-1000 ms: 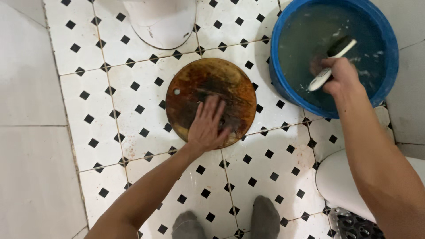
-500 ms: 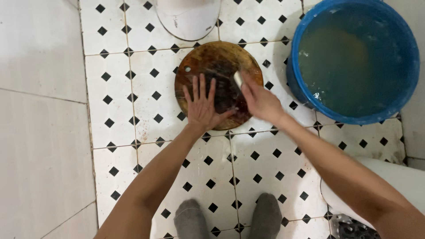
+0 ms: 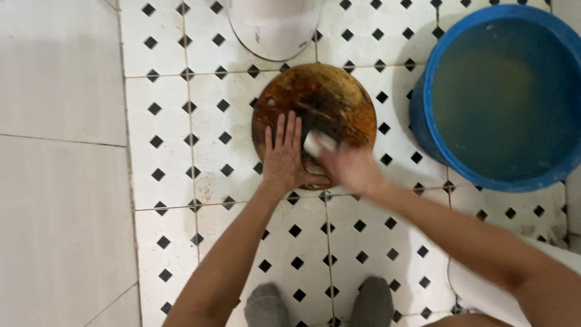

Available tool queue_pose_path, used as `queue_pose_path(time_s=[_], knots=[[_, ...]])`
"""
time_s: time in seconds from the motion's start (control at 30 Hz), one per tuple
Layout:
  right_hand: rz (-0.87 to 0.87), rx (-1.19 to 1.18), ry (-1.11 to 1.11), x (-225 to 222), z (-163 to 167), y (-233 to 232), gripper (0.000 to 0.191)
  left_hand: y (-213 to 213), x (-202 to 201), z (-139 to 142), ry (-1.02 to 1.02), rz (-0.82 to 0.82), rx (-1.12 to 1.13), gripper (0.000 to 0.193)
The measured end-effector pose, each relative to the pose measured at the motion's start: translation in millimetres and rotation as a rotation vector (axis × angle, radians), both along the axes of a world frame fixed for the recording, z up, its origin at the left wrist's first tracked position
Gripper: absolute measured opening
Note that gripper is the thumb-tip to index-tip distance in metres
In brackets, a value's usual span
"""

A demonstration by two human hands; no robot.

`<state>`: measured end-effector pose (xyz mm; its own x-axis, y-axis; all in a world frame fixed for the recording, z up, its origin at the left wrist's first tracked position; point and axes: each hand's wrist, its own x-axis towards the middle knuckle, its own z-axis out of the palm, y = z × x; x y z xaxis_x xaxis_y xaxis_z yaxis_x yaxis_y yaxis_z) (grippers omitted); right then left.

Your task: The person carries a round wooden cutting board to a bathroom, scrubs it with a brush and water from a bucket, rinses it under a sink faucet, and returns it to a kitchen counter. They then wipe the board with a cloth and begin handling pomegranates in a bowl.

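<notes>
A round brown wooden board (image 3: 330,97), stained dark and wet, lies flat on the tiled floor. My left hand (image 3: 283,154) presses flat on its near left part, fingers spread. My right hand (image 3: 348,166), blurred, holds a small pale scrubbing tool (image 3: 319,143) against the board's near side. To the right stands a blue bucket (image 3: 423,115) full of murky water.
The floor is white tile with black diamonds (image 3: 181,181). A white rounded fixture base (image 3: 275,27) stands just beyond the board. Plain pale tiles (image 3: 60,181) run along the left. My two grey-socked feet (image 3: 321,306) are at the bottom edge.
My right hand left the bucket with the pale tool and came onto the board, then slid toward its near edge. My left hand stayed pressed on the board.
</notes>
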<state>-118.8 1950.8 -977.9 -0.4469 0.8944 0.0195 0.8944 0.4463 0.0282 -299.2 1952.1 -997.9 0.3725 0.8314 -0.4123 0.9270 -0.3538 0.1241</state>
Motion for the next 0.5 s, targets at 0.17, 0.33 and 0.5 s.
queue_pose_path(time_s=[0.17, 0.33, 0.5], knots=[[-0.160, -0.272, -0.269, 7, 11, 18, 0.074, 2, -6, 3, -0.120, 0.002, 0.028, 0.165], [-0.094, -0.132, -0.069, 7, 18, 24, 0.035, 3, -8, 8, -0.056, 0.021, -0.018, 0.167], [-0.094, -0.033, -0.030, 2, 22, 39, 0.034, 2, -5, 9, -0.104, 0.058, 0.000, 0.168]])
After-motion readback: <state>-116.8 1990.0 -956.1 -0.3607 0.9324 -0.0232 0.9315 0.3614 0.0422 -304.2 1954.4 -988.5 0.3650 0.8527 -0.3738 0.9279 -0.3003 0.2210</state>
